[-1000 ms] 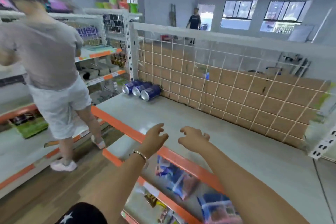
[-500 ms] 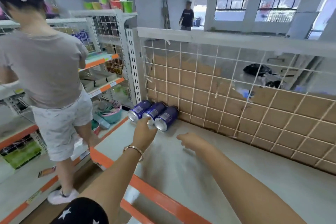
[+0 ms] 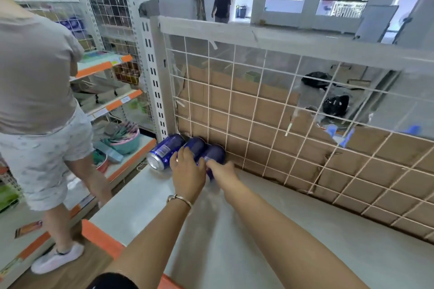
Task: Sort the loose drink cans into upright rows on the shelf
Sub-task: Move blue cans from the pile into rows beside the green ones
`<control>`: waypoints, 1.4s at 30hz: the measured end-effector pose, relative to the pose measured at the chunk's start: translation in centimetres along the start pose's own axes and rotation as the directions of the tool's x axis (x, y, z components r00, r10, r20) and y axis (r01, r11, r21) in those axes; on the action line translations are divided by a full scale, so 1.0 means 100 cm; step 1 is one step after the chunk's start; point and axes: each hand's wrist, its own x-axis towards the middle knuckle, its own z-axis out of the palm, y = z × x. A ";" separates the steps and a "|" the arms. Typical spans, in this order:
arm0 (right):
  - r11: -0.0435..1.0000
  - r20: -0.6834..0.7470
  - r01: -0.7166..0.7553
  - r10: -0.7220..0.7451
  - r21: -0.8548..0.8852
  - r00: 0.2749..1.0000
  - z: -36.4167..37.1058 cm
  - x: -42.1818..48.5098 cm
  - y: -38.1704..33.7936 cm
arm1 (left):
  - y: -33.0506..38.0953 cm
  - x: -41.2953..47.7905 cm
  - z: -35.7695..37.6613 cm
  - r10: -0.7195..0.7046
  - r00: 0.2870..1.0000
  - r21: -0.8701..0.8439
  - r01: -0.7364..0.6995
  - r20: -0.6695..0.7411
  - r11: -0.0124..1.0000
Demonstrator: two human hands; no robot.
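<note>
Three dark blue drink cans lie on their sides in the back left corner of the grey shelf [image 3: 270,230], tight against the wire grid back. The left can [image 3: 164,151] lies free, its silver end facing me. My left hand [image 3: 187,171] rests over the middle can [image 3: 196,145], fingers wrapped on it. My right hand [image 3: 222,169] reaches the right can [image 3: 215,153], with fingers closing around its near end. Both hands hide the near ends of those two cans.
A white wire grid [image 3: 270,112] backed with cardboard closes the shelf's rear. An orange strip [image 3: 101,239] edges the shelf front. A person in a grey shirt [image 3: 35,77] stands close on the left, by stocked shelves [image 3: 110,101]. Another person [image 3: 222,1] stands far off.
Both hands have moved forward from the shelf's front edge to the cans and now lie on the middle and right ones. My view has come closer to the corner.
</note>
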 end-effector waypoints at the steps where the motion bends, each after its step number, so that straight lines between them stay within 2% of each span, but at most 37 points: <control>1: 1.000 0.003 -0.004 0.003 0.010 1.000 0.001 0.010 0.002 | 0.000 0.001 -0.001 0.012 1.000 0.030 -0.013 0.016 0.999; 4: 0.997 -0.003 0.007 -0.007 0.082 1.000 -0.001 0.040 0.011 | 0.008 -0.005 -0.008 0.058 0.991 0.064 -0.066 0.119 0.996; 6: 0.996 -0.018 0.022 -0.020 0.088 1.000 -0.009 0.030 0.002 | 0.013 -0.010 -0.013 0.099 0.989 0.057 -0.106 0.114 0.993; 8: 0.999 -0.052 0.014 -0.012 0.029 0.999 -0.019 0.011 -0.011 | 0.011 -0.006 -0.016 0.095 0.990 0.058 -0.102 0.106 0.993; 11: 0.991 -0.071 0.016 -0.025 -0.130 0.997 -0.027 0.011 -0.009 | 0.004 0.006 -0.015 -0.057 0.976 -0.106 0.081 0.212 0.991; 12: 0.986 -0.061 0.037 -0.047 -0.166 0.997 -0.028 0.011 -0.007 | 0.003 0.008 -0.015 -0.071 0.974 -0.124 0.100 0.216 0.987; 16: 0.959 -0.009 0.077 -0.083 -0.273 0.997 -0.040 0.011 -0.007 | 0.004 0.014 -0.021 -0.038 0.986 -0.052 0.047 0.163 0.998; 18: 0.941 0.042 0.089 -0.080 -0.326 0.996 -0.050 0.011 -0.010 | 0.004 0.018 -0.022 -0.066 0.975 -0.053 0.079 0.213 0.995; 21: 0.901 0.071 0.106 -0.084 -0.421 0.994 -0.063 0.008 -0.011 | 0.012 0.018 -0.019 -0.133 0.899 -0.070 0.178 0.417 0.982; 24: 0.888 0.061 0.087 -0.066 -0.451 0.996 -0.073 0.005 -0.006 | 0.032 0.021 -0.023 -0.076 0.838 0.119 0.013 0.541 0.993; 26: 0.881 0.080 0.080 -0.048 -0.466 0.996 -0.083 0.001 -0.004 | 0.042 0.024 -0.028 -0.097 0.803 0.189 -0.020 0.588 0.982; 29: 0.814 0.131 0.062 0.017 -0.577 0.991 -0.105 -0.007 -0.005 | 0.046 0.016 -0.024 -0.176 0.658 0.198 0.042 0.732 0.979; 30: 0.779 0.140 0.050 0.049 -0.625 0.989 -0.114 -0.010 -0.005 | 0.048 0.011 -0.022 -0.178 0.631 0.191 0.048 0.755 0.980; 34: 0.681 0.095 -0.007 0.112 -0.732 0.989 -0.144 -0.020 -0.001 | 0.055 -0.010 -0.008 -0.140 0.653 0.127 0.068 0.744 0.990; 37: 0.704 0.059 -0.045 0.123 -0.709 0.991 -0.159 -0.029 0.011 | 0.061 -0.018 -0.003 -0.140 0.612 0.083 0.121 0.779 0.989; 40: 0.786 0.046 -0.087 0.145 -0.612 0.988 -0.171 -0.039 0.029 | 0.073 -0.029 0.003 -0.147 0.538 0.100 0.116 0.830 0.988; 42: 0.854 0.008 -0.127 0.152 -0.505 0.988 -0.183 -0.047 0.045 | 0.085 -0.043 0.009 -0.120 0.524 0.075 0.106 0.843 0.992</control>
